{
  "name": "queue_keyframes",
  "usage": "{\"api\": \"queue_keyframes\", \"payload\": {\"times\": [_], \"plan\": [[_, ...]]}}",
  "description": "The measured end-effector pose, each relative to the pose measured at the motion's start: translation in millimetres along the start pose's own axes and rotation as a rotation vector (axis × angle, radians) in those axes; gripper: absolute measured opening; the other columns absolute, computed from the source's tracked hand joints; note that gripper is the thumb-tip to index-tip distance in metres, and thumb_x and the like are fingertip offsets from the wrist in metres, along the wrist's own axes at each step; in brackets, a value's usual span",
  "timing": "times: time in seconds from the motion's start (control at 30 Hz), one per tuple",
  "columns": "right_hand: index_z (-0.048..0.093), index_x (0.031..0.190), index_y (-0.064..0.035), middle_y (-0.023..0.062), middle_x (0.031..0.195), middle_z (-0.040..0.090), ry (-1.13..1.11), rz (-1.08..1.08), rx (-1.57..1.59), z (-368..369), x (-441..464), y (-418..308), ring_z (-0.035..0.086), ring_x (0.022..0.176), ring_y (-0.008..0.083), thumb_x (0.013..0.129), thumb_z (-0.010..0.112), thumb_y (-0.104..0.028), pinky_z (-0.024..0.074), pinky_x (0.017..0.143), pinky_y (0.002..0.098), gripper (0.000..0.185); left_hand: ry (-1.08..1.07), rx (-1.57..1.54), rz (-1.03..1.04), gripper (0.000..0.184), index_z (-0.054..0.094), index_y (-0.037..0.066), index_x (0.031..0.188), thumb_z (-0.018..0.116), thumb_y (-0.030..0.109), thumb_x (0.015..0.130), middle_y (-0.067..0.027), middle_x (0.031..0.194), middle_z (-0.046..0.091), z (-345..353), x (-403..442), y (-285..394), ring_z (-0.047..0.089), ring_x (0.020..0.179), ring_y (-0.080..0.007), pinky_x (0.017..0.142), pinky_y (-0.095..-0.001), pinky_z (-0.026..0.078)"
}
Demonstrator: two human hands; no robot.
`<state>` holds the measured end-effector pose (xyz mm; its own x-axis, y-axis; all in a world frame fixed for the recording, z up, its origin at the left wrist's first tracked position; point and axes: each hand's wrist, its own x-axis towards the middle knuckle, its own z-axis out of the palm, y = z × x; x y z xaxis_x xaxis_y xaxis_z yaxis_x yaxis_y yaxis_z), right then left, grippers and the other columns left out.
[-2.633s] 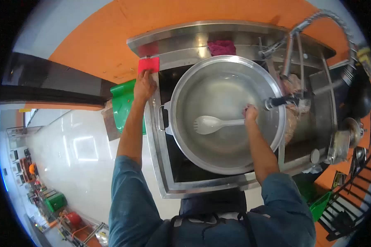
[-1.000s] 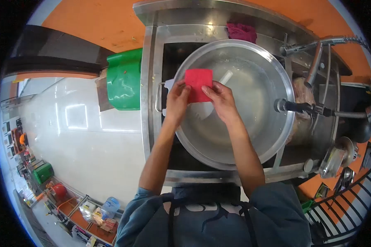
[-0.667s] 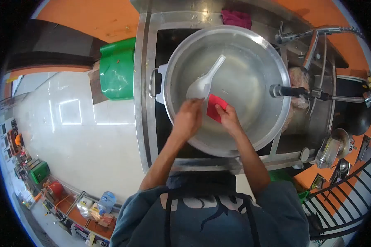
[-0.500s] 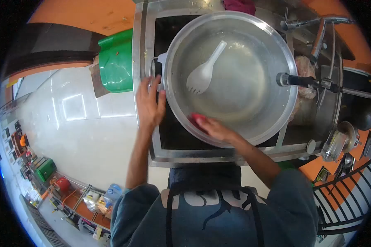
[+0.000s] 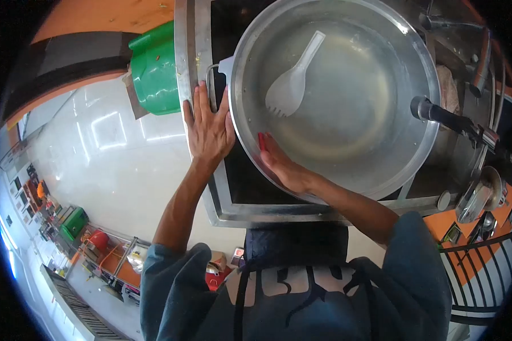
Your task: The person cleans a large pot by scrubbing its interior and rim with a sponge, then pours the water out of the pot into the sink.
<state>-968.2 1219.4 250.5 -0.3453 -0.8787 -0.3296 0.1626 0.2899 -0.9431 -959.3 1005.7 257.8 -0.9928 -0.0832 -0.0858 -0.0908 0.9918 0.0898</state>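
A large round metal pot (image 5: 347,153) holds cloudy water, and a white slotted spoon (image 5: 290,85) lies inside it on the left. My left hand (image 5: 210,128) rests with fingers spread on the steel counter edge beside the pot's left side, just below the side handle (image 5: 209,77). Against the pot's inner wall at the lower left, my right hand (image 5: 284,165) presses a red cloth (image 5: 261,141), of which only a thin strip shows past the fingers.
A black faucet head (image 5: 429,109) reaches over the pot's right rim. Beyond it, a bag of something pale (image 5: 448,88) lies in the sink area. A green plastic piece (image 5: 153,71) is left of the counter (image 5: 267,215). Black railings (image 5: 483,267) stand at the lower right.
The red cloth, earlier held by both hands over the pot, is now in my right hand at the inner wall. My left hand has moved to the counter edge. The view has shifted.
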Motion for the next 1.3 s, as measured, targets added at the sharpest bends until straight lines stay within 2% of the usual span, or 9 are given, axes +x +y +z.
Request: {"api": "queue_keyframes", "payload": {"times": [0.1,0.2,0.33,0.43,0.57,0.67,0.9,1.13,1.3], "plan": [[0.000,0.150,-0.0001,0.0241,0.156,-0.002,0.427,-0.066,0.148,7,71,5,-0.001,0.145,0.0336,0.102,0.016,-0.046,0.0010,0.118,0.0404,0.068,0.009,0.007,0.003,0.053,0.038,0.022,0.145,0.042,0.027,0.093,-0.0260,0.151,0.022,3,0,-1,0.023,0.140,-0.0397,0.113,-0.0572,0.011],[0.001,0.151,-0.0037,0.0213,0.157,-0.001,0.444,-0.112,0.179,6,69,3,0.000,0.146,0.0309,0.103,0.019,-0.043,0.0007,0.118,0.0392,0.064,0.008,0.019,-0.005,0.054,0.038,0.022,0.145,0.043,0.027,0.092,-0.0254,0.151,0.023,1,0,-1,0.024,0.140,-0.0391,0.112,-0.0574,0.012],[0.042,0.139,0.0012,0.0219,0.149,0.030,0.472,-0.076,-0.029,32,-9,4,0.039,0.134,0.0324,0.098,0.050,-0.018,0.0351,0.107,0.0351,0.045,0.016,0.027,-0.006,0.054,0.038,0.023,0.145,0.044,0.027,0.091,-0.0252,0.150,0.025,-5,1,2,0.024,0.140,-0.0387,0.112,-0.0575,0.015],[0.063,0.112,0.0053,0.0219,0.127,0.054,0.680,0.096,-0.129,35,1,-10,0.062,0.104,0.0279,0.090,0.061,-0.008,0.0496,0.081,0.0358,0.025,0.038,0.043,0.006,0.055,0.037,0.023,0.145,0.046,0.027,0.091,-0.0256,0.149,0.025,-3,-1,2,0.026,0.139,-0.0384,0.111,-0.0582,0.017],[0.066,0.079,-0.0001,0.0162,0.076,0.065,1.076,-0.005,-0.133,-10,98,-18,0.063,0.073,0.0334,0.087,0.067,-0.028,0.0486,0.068,0.0413,0.029,0.076,0.055,0.022,0.054,0.036,0.023,0.145,0.045,0.028,0.092,-0.0256,0.149,0.026,-1,0,-1,0.027,0.139,-0.0379,0.110,-0.0585,0.018],[0.066,0.076,-0.0021,0.0171,0.078,0.066,1.312,0.009,-0.155,-73,148,-35,0.065,0.077,0.0342,0.084,0.066,-0.031,0.0492,0.071,0.0427,0.030,0.099,0.050,0.030,0.053,0.037,0.023,0.144,0.045,0.030,0.092,-0.0249,0.149,0.026,0,-2,-1,0.027,0.139,-0.0376,0.110,-0.0585,0.019],[0.060,0.075,0.0003,0.0153,0.069,0.065,1.025,-0.003,-0.149,25,62,-13,0.065,0.065,0.0269,0.085,0.067,-0.022,0.0496,0.065,0.0374,0.026,0.158,-0.028,0.033,0.053,0.037,0.027,0.144,0.045,0.033,0.092,-0.0247,0.148,0.029,0,-4,-4,0.032,0.136,-0.0386,0.110,-0.0592,0.021],[0.058,0.080,-0.0002,0.0250,0.077,0.065,1.324,-0.059,-0.547,-78,161,-41,0.063,0.075,0.0444,0.093,0.052,-0.024,0.0492,0.065,0.0495,0.028,0.182,-0.015,0.044,0.053,0.036,0.028,0.145,0.044,0.034,0.093,-0.0244,0.148,0.029,6,-5,-5,0.032,0.136,-0.0384,0.110,-0.0591,0.021],[0.062,0.085,-0.0065,0.0238,0.072,0.063,0.990,0.093,-0.649,7,93,-20,0.062,0.067,0.0460,0.094,0.050,-0.028,0.0482,0.060,0.0562,0.026,0.186,-0.047,0.045,0.053,0.035,0.029,0.145,0.044,0.035,0.093,-0.0253,0.148,0.029,7,-4,-6,0.032,0.136,-0.0384,0.110,-0.0592,0.020]]}}
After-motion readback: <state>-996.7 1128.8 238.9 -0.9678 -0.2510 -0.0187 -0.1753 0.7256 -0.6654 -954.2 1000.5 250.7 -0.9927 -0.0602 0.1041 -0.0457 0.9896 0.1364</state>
